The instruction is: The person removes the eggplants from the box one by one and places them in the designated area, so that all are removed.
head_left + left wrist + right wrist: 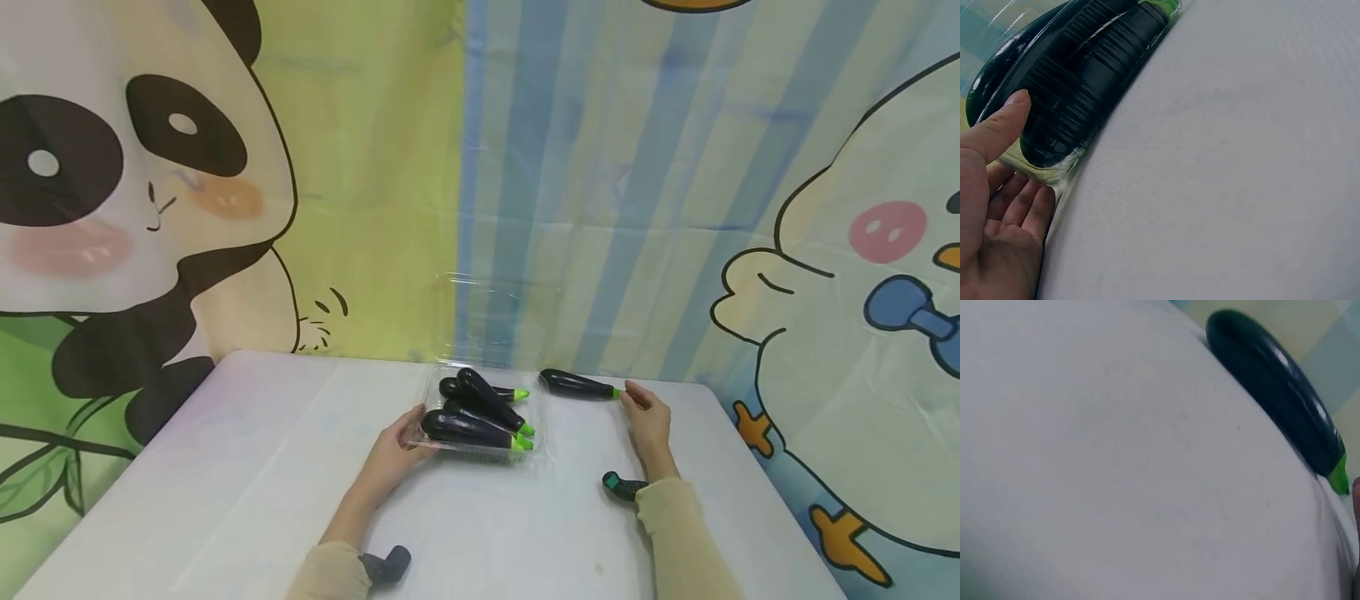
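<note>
A clear plastic container (431,392) with its lid raised holds several dark eggplants (461,429) with bright green stems. My left hand (397,446) grips its near left corner; in the left wrist view the thumb (1004,128) lies along the side wall and the fingers curl beneath the edge. To the right of the container, a single eggplant (576,384) lies on the table, stem pointing right. My right hand (648,421) is at that stem end, fingers loosely extended. In the right wrist view only a fingertip (1357,497) shows, close beside the green stem.
The white table (247,467) ends at the back against a printed curtain (375,208) with cartoon animals. The transparent lid (495,321) stands up behind the container. Dark wrist devices (621,487) show at both sleeves.
</note>
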{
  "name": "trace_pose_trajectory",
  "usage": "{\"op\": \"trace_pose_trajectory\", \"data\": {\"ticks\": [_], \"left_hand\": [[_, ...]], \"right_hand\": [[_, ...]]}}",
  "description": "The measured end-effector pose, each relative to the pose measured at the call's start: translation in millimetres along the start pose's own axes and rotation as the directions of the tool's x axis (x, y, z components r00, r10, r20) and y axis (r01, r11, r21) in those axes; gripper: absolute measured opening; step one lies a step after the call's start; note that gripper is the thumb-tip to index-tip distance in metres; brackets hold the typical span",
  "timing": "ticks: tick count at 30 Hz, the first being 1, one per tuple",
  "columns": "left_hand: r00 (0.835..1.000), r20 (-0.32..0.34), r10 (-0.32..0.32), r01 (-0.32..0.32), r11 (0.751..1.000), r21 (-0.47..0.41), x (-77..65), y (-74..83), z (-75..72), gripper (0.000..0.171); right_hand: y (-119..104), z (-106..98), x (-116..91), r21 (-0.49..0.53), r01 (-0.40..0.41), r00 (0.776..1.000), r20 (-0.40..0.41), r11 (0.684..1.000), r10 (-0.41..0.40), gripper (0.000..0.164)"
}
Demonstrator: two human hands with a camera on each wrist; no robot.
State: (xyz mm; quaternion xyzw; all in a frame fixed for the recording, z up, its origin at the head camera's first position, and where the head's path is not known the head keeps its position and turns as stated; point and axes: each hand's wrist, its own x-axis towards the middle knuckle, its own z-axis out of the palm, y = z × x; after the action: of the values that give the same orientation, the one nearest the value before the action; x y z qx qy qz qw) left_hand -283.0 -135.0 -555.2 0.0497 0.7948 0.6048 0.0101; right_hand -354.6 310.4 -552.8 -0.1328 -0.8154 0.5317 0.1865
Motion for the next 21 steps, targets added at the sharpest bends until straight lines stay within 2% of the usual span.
{"op": "trace_pose_trajectory", "data": {"ticks": [2,6,13,17,21], "left_hand": [[1.000,-0.001,-0.005,0.005,1.000,-0.005,-0.5,0.2,0.0,0.090],[1.000,0.003,0.004,-0.004,1.000,0.002,-0.5,-0.1,0.0,0.089],[1.000,0.018,0.005,-0.005,1.000,0.011,2.7,-2.3,0.8,0.090],[1.000,0.022,0.006,-0.006,1.000,0.003,2.1,-1.6,0.9,0.089],[1.000,0.015,0.019,-0.019,1.000,0.000,0.1,-1.8,0.3,0.088]], "right_hand": [[-4.6,1.8,-5.0,0.038,-0.023,1.000,0.021,0.999,0.022,0.044],[-20.7,5.1,-16.9,0.077,-0.013,0.999,0.040,0.997,0.010,0.045],[-56.8,13.9,-42.3,0.103,0.109,0.985,0.125,0.989,-0.121,0.050],[-87.4,18.7,-63.9,0.098,0.196,0.956,0.204,0.976,-0.213,0.047],[-124.1,24.3,-89.6,0.115,0.269,0.911,0.292,0.956,-0.292,0.039]]}}
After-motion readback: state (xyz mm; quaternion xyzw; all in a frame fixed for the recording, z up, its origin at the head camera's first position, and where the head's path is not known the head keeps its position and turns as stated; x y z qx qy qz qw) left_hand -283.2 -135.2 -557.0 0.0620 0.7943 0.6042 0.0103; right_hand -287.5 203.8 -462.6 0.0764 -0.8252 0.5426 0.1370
